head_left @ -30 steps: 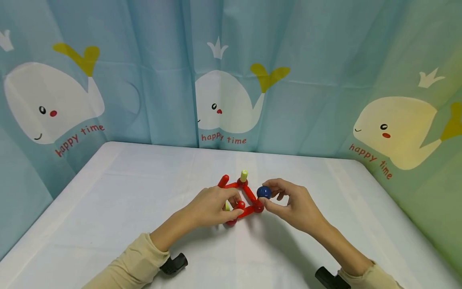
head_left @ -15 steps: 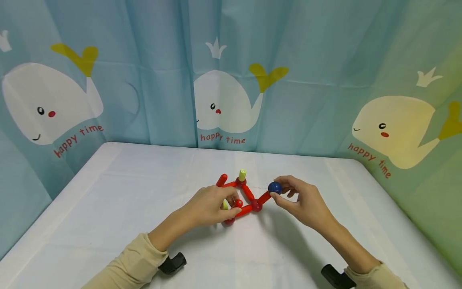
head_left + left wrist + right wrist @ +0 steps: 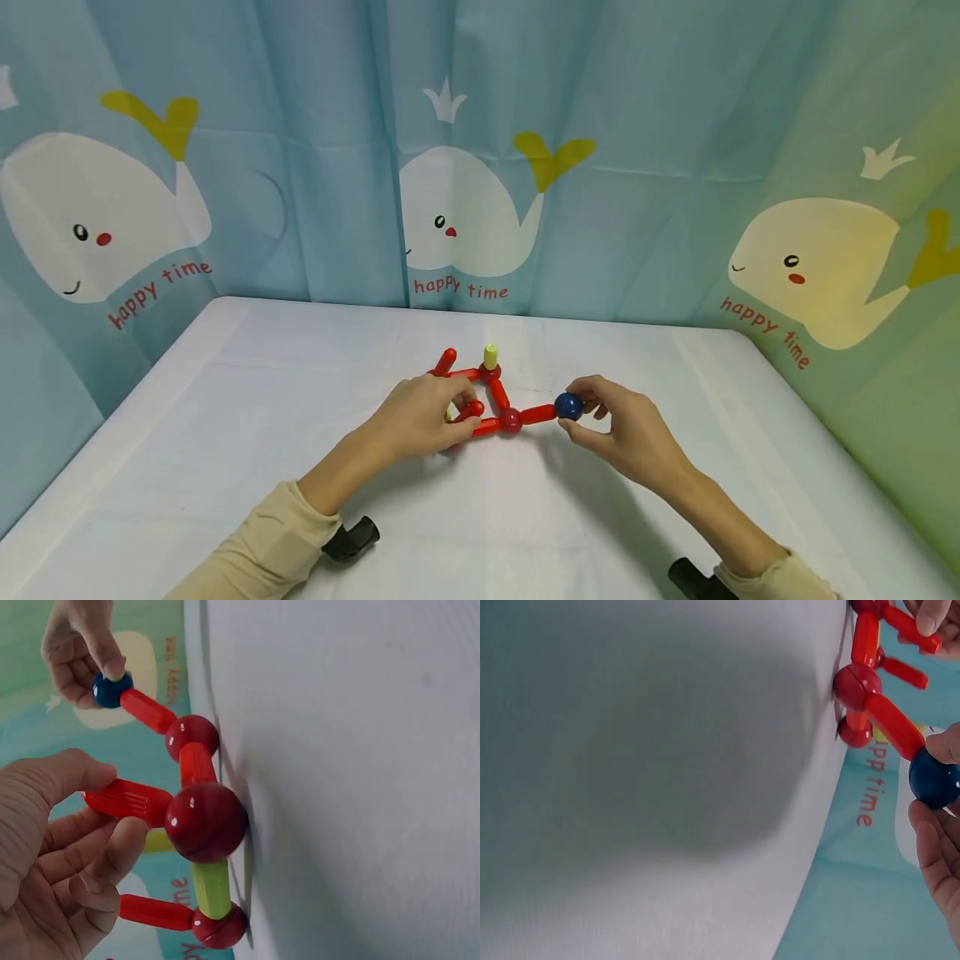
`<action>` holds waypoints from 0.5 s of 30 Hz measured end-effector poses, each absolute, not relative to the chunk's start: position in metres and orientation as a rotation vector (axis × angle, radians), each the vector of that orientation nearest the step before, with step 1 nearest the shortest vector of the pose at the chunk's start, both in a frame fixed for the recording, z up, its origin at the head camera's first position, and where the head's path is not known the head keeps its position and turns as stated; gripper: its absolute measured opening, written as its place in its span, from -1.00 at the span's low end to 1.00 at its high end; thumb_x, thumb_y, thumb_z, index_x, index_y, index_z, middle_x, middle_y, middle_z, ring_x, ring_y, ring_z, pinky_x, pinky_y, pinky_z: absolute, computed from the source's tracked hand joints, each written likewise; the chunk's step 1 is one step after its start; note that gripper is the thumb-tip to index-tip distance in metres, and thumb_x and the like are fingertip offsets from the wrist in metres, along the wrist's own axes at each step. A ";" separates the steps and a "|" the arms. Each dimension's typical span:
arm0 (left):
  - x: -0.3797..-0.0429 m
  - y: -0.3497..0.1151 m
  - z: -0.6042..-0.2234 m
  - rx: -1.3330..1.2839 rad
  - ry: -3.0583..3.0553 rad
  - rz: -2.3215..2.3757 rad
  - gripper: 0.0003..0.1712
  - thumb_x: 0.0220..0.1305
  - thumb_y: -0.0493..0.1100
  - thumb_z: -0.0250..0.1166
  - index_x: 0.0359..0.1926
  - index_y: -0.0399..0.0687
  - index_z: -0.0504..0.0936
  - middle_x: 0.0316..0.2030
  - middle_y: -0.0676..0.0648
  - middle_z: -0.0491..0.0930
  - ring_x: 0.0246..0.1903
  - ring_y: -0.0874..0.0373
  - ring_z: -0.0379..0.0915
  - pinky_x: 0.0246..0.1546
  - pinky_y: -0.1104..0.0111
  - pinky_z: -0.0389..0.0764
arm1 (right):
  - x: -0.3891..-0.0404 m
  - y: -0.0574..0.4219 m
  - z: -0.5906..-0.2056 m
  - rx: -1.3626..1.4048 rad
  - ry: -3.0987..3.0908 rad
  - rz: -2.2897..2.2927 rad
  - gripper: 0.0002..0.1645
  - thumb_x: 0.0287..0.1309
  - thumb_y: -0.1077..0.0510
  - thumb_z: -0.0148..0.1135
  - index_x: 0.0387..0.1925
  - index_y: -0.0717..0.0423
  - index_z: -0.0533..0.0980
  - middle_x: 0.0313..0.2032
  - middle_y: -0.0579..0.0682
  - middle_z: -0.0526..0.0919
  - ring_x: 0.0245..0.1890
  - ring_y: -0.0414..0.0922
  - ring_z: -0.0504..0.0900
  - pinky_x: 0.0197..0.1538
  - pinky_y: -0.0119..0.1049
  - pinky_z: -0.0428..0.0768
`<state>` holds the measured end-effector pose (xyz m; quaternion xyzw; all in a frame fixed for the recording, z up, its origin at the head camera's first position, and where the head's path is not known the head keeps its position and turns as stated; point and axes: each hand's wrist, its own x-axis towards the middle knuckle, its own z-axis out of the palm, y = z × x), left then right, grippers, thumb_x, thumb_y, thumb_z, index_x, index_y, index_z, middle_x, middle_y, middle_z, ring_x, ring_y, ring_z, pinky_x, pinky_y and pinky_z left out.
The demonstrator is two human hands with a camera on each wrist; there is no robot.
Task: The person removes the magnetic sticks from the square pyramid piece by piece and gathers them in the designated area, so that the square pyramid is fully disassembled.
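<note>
Between both hands stands a frame of red balls and red and yellow-green rods, like a magnetic building set. My left hand (image 3: 420,417) pinches an upward-leaning red rod (image 3: 127,801) between thumb and fingers. This rod rises from the near red ball (image 3: 206,823). With thumb and fingertips, my right hand (image 3: 630,429) pinches a blue ball (image 3: 568,406). From it a red rod (image 3: 537,414) runs left to the red corner ball (image 3: 510,420), touching at both ends. A yellow-green rod (image 3: 491,357) stands upright on the back ball. My left hand hides part of the frame.
The frame rests on a white-covered table (image 3: 360,517). Behind it hangs a blue-green curtain (image 3: 637,242) printed with whales. A black wrist device (image 3: 352,540) sits below the left forearm, another (image 3: 697,579) near the right sleeve.
The right hand has moved outward and slightly down with the blue ball, tilting its red rod from steep to nearly level. The frame and left hand have shifted a little left.
</note>
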<state>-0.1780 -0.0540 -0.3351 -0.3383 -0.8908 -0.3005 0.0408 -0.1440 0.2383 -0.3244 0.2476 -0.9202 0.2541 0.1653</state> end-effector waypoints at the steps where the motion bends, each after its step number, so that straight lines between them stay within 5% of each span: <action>1: -0.178 -0.055 -0.335 -1.019 -2.724 -0.898 -0.88 0.22 -0.15 0.40 -0.22 0.04 0.65 -0.33 0.12 0.73 -0.60 0.39 0.42 -0.45 0.36 0.49 | -0.143 0.237 -0.325 0.706 -2.624 0.735 -0.61 0.03 0.27 0.56 -0.10 0.07 0.59 -0.31 -0.22 0.70 -0.31 -0.18 0.62 -0.20 -0.28 0.66; 15: -0.157 -0.024 -0.330 -1.103 -2.368 -0.749 -0.63 0.10 -0.06 0.57 -0.14 -0.14 0.70 -0.33 -0.03 0.74 -0.47 0.25 0.58 -0.45 0.51 0.55 | -0.140 0.218 -0.330 0.815 -2.586 0.917 -0.65 0.06 0.25 0.55 -0.12 0.03 0.60 -0.32 -0.28 0.71 -0.33 -0.17 0.66 -0.24 -0.27 0.64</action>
